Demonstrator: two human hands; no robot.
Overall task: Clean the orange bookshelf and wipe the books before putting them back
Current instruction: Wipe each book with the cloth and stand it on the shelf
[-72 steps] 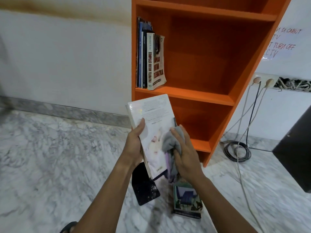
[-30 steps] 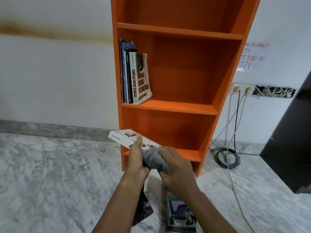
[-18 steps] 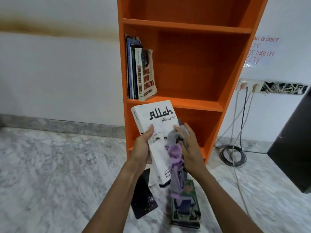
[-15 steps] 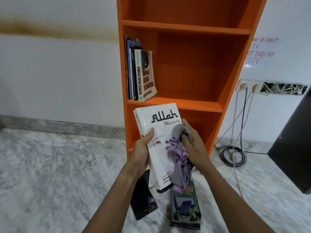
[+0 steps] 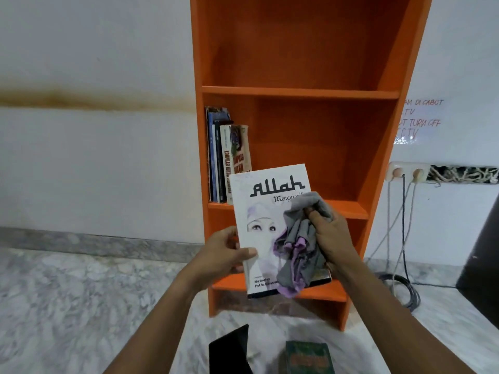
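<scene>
Your left hand grips the white book by its left edge, upright before the orange bookshelf, while your right hand presses a bunched grey cloth against its cover, and several books stand on the middle shelf.

White wall, grey marble floor

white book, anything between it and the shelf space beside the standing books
Nothing visible: the shelf is bare right of the standing books. The cloth in the right hand lies on the white book.
</scene>
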